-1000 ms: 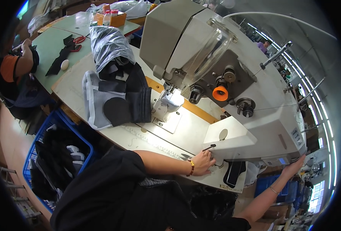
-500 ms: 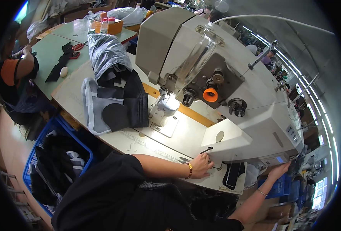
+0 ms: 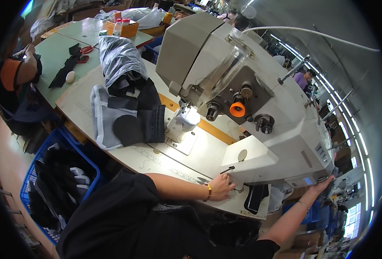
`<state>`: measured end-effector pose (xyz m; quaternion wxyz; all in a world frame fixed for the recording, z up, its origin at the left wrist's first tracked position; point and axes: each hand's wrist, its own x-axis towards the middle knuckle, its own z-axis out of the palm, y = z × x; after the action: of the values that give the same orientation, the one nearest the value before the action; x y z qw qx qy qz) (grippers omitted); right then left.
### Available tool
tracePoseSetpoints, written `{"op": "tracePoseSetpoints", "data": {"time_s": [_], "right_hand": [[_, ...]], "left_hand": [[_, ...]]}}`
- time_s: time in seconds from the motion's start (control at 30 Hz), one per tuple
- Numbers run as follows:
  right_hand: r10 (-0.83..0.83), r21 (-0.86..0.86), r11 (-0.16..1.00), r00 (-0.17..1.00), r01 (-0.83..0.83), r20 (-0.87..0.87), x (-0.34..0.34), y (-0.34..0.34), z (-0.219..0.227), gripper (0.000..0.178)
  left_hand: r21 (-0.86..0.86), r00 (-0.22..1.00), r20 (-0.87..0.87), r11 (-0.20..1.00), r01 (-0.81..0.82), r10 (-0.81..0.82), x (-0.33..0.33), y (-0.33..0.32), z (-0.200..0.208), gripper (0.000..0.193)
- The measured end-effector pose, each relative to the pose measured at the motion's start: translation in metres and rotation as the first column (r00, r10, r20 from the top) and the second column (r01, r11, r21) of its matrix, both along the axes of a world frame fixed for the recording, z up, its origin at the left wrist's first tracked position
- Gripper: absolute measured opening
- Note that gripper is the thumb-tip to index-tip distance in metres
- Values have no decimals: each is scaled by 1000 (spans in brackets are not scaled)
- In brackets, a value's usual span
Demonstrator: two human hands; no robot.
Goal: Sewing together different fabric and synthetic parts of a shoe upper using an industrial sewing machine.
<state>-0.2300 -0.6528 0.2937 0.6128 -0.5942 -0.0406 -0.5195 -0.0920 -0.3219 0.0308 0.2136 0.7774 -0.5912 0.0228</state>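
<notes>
My left hand (image 3: 220, 187) rests on the light sewing table (image 3: 173, 169), fingers somewhat bent and apart against the base of the large beige sewing machine (image 3: 286, 142). Just beyond its fingers is a thin black stick-like piece (image 3: 227, 169); small metal snips (image 3: 203, 179) lie beside the wrist. At the machine's right end, my right hand (image 3: 321, 185) reaches to the corner beside the small lit display panel (image 3: 301, 181); its fingertips are partly hidden. Left of the lit needle area lies a black and grey fabric piece (image 3: 128, 121), half under crumpled clear plastic (image 3: 120, 60).
A black padded piece (image 3: 255, 198) lies at the table's right end. A blue basket (image 3: 24, 196) of dark pieces stands at lower left. Red-handled scissors (image 3: 86, 50) lie on the green table (image 3: 48, 64), where another person (image 3: 20, 77) works. A box (image 3: 129, 30) with bottles stands behind.
My right hand has shifted slightly upward at the machine's corner. My left hand stays by the machine base with its fingers a little more bent. The whole view has shifted slightly.
</notes>
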Motion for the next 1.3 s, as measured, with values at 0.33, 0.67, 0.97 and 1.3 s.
{"op": "tracePoseSetpoints", "data": {"time_s": [0.33, 0.67, 0.97, 1.3], "right_hand": [[-110, 319, 944, 992, 86, 57, 21, 4, 1, 65], [-146, 258, 958, 987, 124, 66, 17, -27, -5, 62], [-173, 279, 950, 981, 143, 86, 19, -10, 5, 60], [-168, 322, 935, 985, 147, 36, 16, -14, 10, 57]], "left_hand": [[-64, 1000, 20, 998, 7, -6, 1, -1, -3, 55], [-104, 1000, 3, 995, 10, -10, 2, -3, -7, 55], [-98, 1000, -21, 995, 12, -14, 3, -1, -2, 55], [-48, 1000, -8, 999, 0, 0, 2, -1, -4, 54]]}}
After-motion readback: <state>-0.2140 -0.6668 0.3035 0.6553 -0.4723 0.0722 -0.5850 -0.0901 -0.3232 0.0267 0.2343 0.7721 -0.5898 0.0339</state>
